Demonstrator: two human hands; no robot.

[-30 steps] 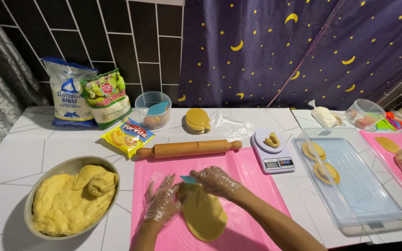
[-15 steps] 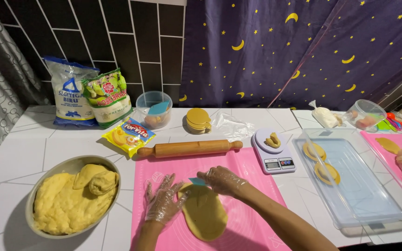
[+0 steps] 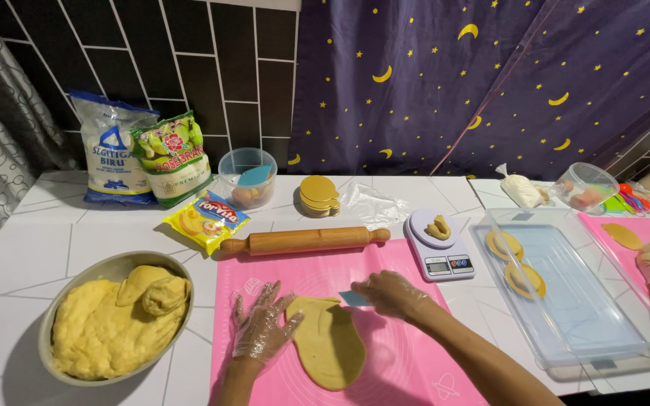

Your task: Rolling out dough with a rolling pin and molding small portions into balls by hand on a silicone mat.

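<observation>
Flat oval sheet of yellow dough [image 3: 330,342] lies on the pink silicone mat [image 3: 408,353], near the front edge of the white tiled counter [image 3: 31,248]. Left hand [image 3: 263,327], in a clear plastic glove, rests flat with fingers spread, fingertips touching the dough's left edge. Right hand [image 3: 393,293], gloved too, pinches a small light-blue plastic scraper [image 3: 353,298] at the dough's upper right edge. Wooden rolling pin [image 3: 304,240] sits just behind the mat; metal bowl of yellow dough [image 3: 114,319] stands to the left.
</observation>
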